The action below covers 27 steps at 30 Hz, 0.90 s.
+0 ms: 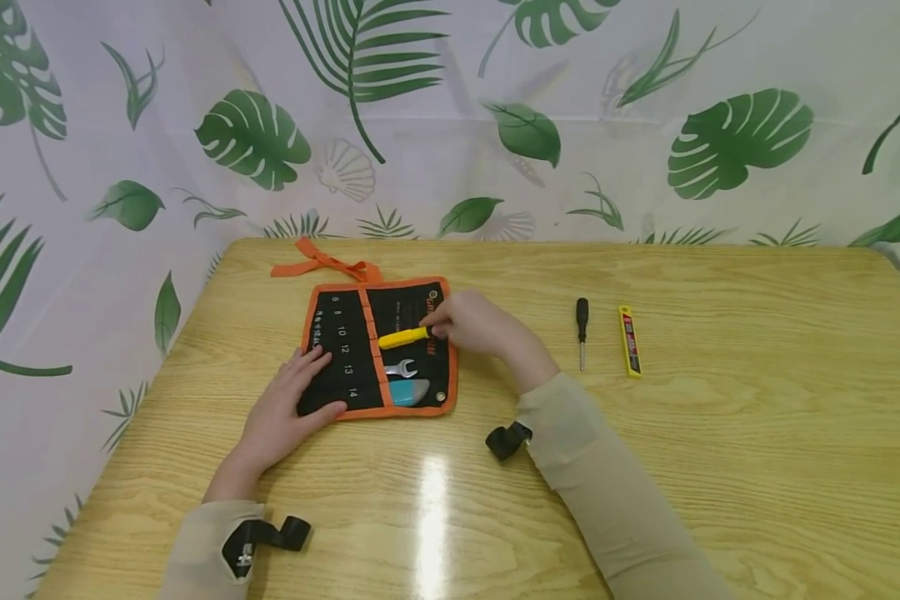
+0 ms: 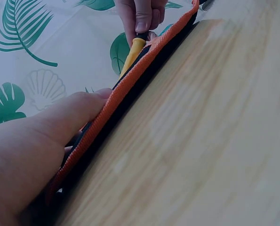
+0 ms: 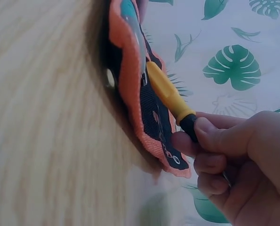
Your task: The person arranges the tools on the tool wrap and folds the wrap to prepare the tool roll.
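Observation:
A black tool pouch [image 1: 347, 350] with orange trim lies spread on the table, numbers printed along its left pocket panel. My left hand [image 1: 285, 408] rests on the pouch's lower left corner, fingers spread; in the left wrist view its thumb [image 2: 83, 106] lies along the orange edge. With thumb and fingers, my right hand [image 1: 476, 325] pinches the black part of a yellow-handled screwdriver [image 3: 168, 89]. Its yellow end points left, right at the orange pocket edge. A bit of metal shows between the right fingers. Below it, an open-end wrench [image 1: 402, 368] and a teal-handled tool [image 1: 408, 392] stick out of pockets.
Right of the pouch, a black screwdriver [image 1: 582, 333] and a slim yellow-and-black package [image 1: 630, 342] lie on the wooden table [image 1: 757, 433]. An orange tie ribbon [image 1: 322, 260] trails behind the pouch. A leaf-printed cloth [image 1: 420, 125] hangs at the back.

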Tool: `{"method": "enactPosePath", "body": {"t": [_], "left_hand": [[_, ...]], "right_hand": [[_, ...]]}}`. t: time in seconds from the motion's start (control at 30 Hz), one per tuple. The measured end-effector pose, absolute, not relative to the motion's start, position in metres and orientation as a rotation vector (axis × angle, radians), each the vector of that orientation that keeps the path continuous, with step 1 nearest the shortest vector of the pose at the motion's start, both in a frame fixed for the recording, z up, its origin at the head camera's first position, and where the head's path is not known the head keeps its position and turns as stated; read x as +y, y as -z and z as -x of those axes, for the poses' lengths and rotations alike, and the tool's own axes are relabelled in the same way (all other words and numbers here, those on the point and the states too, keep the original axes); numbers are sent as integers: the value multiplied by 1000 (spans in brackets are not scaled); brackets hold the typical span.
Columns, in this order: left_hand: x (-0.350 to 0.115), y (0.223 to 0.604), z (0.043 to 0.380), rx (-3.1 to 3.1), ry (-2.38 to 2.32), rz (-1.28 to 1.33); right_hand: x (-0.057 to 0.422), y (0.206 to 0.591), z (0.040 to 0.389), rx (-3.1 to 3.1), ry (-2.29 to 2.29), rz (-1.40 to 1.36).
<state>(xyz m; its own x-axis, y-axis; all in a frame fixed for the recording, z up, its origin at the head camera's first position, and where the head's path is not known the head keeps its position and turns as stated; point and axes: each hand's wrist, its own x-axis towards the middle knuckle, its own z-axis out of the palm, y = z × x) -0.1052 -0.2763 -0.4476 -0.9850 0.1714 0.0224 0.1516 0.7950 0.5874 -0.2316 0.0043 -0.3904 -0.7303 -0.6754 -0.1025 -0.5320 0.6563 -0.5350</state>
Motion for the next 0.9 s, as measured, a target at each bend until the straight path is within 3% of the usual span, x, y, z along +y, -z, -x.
{"method": "enactPosePath", "body": {"t": [0.9], "left_hand": [[-277,448,105,2947,-944,-288]], "right_hand": [[-9,402,231,2591,784,921]]}}
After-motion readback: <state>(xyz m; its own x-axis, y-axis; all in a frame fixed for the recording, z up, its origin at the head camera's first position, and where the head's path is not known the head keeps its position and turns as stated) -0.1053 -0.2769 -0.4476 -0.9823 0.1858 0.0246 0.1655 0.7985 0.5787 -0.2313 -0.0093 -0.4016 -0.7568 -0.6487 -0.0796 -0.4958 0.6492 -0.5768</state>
